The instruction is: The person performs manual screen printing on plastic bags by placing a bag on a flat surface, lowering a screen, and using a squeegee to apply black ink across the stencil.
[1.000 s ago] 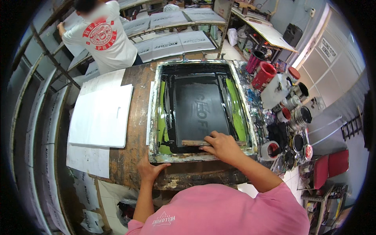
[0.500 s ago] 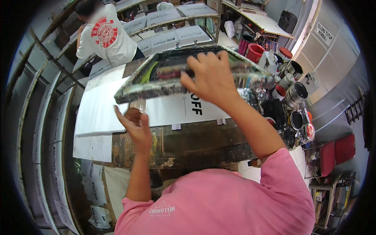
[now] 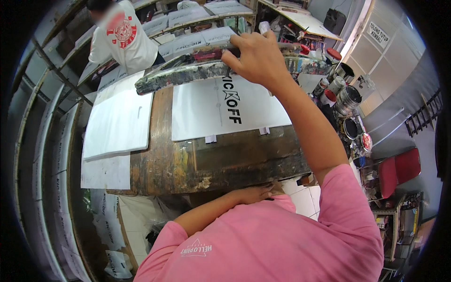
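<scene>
My right hand is closed over the near edge of a paint-crusted screen-printing frame, which is raised and tilted, its near side up off the table. A squeegee with a worn, reddish-stained handle lies along the frame, against my fingers; whether the hand grips it too is hard to tell. Beneath the frame lies a white sheet with bold black lettering, its near edge by two small white paper tabs. My left hand rests against the front of my pink shirt, below the table edge, fingers stretched out.
A stack of white sheets lies on the left of the stained wooden table. Paint cans crowd the right end. Drying racks with printed sheets stand left and behind. A co-worker in a white shirt stands far left.
The frame has risen and tipped away from me with my right hand, uncovering more of the printed sheet. My left hand has moved from below the frame's left corner down to my shirt.
</scene>
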`<state>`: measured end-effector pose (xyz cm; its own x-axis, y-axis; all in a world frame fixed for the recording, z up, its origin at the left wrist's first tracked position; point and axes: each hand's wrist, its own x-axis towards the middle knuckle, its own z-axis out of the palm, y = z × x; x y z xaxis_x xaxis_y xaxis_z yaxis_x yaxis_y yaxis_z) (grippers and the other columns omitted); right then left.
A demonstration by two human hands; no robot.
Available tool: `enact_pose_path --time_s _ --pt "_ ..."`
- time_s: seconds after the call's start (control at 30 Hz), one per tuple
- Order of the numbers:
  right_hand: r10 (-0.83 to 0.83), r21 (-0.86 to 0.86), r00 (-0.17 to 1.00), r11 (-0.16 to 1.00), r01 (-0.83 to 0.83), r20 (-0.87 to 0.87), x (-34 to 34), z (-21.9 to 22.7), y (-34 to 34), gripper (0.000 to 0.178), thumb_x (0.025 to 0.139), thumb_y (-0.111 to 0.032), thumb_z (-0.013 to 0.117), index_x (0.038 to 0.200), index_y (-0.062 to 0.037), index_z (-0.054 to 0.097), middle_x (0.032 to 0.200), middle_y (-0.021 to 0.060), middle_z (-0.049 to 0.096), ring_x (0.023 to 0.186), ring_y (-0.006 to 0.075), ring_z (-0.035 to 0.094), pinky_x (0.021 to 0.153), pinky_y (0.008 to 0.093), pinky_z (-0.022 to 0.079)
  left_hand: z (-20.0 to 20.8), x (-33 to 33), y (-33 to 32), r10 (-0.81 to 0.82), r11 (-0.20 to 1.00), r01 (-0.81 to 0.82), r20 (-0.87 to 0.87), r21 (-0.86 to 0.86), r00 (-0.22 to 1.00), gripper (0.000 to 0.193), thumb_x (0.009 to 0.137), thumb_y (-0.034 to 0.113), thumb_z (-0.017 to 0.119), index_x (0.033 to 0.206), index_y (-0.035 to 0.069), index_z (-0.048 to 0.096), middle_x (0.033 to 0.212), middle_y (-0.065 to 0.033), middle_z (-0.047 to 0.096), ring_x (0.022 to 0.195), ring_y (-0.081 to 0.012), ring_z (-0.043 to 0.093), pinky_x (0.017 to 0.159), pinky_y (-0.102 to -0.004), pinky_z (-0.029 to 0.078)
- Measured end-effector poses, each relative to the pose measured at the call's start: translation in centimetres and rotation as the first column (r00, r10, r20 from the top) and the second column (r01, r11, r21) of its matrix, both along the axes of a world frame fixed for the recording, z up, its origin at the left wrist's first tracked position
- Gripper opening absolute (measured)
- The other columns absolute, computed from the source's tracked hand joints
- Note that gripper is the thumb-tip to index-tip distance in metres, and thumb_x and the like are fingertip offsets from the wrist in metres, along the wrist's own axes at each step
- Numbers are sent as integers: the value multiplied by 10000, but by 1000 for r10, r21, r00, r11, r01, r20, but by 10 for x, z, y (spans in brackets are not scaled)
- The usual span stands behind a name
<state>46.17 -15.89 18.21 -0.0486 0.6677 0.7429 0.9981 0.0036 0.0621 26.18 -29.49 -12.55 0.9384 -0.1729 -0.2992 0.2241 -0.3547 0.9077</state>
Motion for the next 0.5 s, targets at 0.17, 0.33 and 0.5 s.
enact_pose_path --time_s 0.17,0.33,0.5 --pt "1 -40 999 999 -3 -40 0 7 -1 479 967 -491 600 965 -42 769 963 150 769 959 339 722 986 530 429 -9 -5 -6 -5 976 -1 31 216 1000 495 1096 211 493 1551 23 543 1555 -243 576 1361 -451 611 1155 -462 499" --pt "-25 -40 999 999 24 -25 -1 12 1 482 966 -483 598 983 -32 767 979 159 767 982 352 717 1068 569 417 -7 -13 -9 48 945 -76 95 317 994 308 1087 174 544 1350 71 667 1320 -226 718 1226 -452 679 1050 -506 529" --pt "-43 -77 998 996 39 -51 -5 11 -1 476 965 -473 593 972 -32 770 963 157 766 1002 351 718 1071 580 416 -21 -8 -6 -28 992 -1 224 127 974 239 1077 201 637 1242 52 725 1266 -182 750 1203 -414 702 998 -481 556"
